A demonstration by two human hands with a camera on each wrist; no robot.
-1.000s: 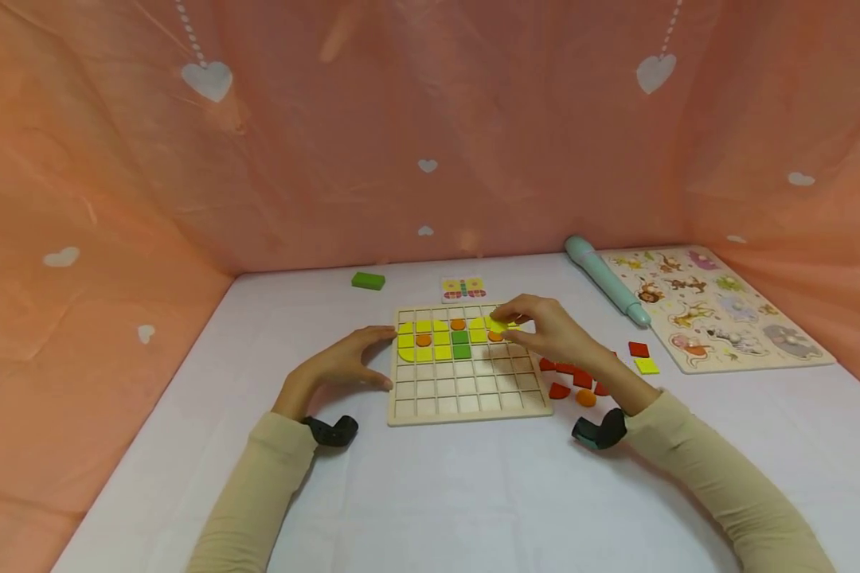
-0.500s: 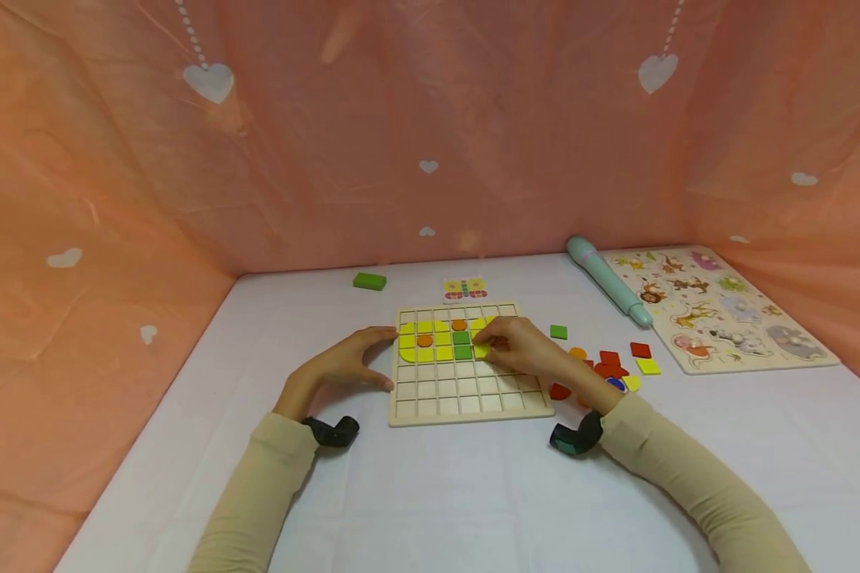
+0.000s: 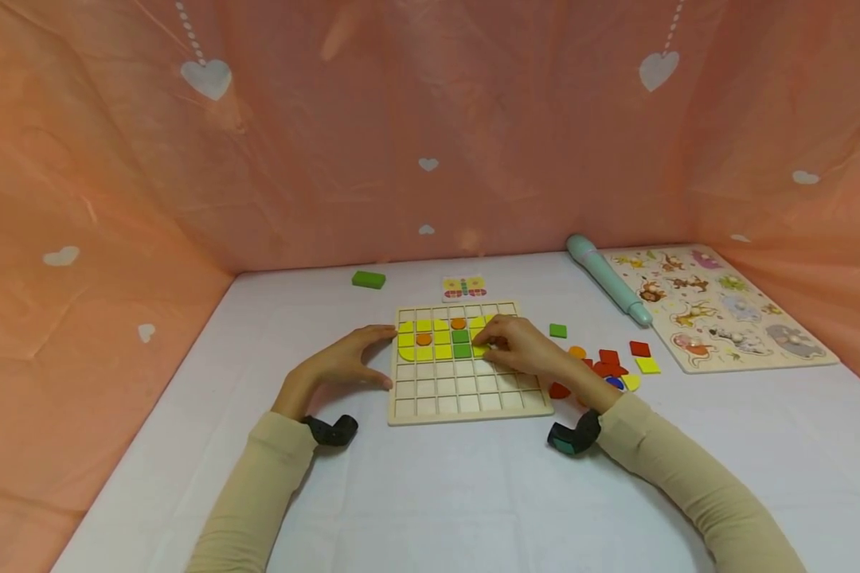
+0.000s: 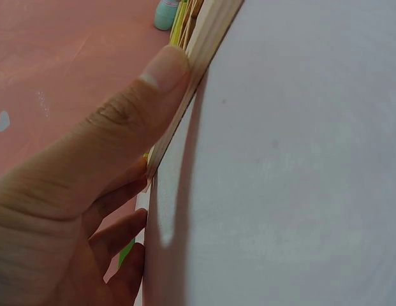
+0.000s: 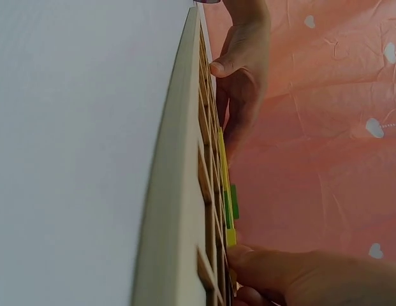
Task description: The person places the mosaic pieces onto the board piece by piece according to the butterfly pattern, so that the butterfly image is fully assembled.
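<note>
A wooden grid board (image 3: 440,390) lies on the table, with yellow tiles (image 3: 424,327), orange round tiles (image 3: 424,340) and green square tiles (image 3: 461,344) in its upper cells. My left hand (image 3: 347,358) rests against the board's left edge; its thumb touches the wooden rim (image 4: 201,44) in the left wrist view. Over the right half of the board, my right hand (image 3: 519,344) pinches a yellow tile (image 5: 231,237) at a cell beside the green squares. The fingers hide part of that tile and the cells around it.
Loose red tiles (image 3: 609,370), a green tile (image 3: 558,330) and others lie right of the board. A picture card (image 3: 464,288) and a green block (image 3: 369,279) stand behind it. A teal microphone-shaped toy (image 3: 609,278) touches an animal puzzle board (image 3: 724,310).
My right hand has moved left and down across the board with the yellow tile, uncovering the green tile and more loose tiles. It barely moves in the last half second. The left hand stays put.
</note>
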